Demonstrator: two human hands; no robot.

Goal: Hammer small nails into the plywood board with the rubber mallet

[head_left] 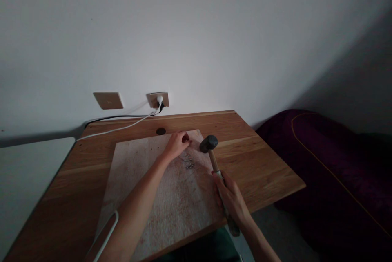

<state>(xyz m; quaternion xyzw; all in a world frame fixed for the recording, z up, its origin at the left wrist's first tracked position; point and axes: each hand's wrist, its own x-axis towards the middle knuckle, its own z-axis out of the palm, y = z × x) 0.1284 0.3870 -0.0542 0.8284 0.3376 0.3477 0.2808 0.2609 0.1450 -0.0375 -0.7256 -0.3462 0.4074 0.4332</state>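
My right hand (231, 198) is wrapped round the wooden handle of a hammer (209, 144), whose dark head hangs just above the far right corner of a pale board (159, 196). My left hand (177, 143) rests near that far edge with its fingertips pinched together; what they hold is too small to make out. Several small metal nails (188, 162) lie loose on the board just below my left hand.
The board lies on a wooden desk (254, 160) against a white wall. A white cable (122, 127) and a black cable run to a wall socket (159, 99). A dark round grommet (161, 131) sits at the desk's back. A dark purple seat (330, 164) stands to the right.
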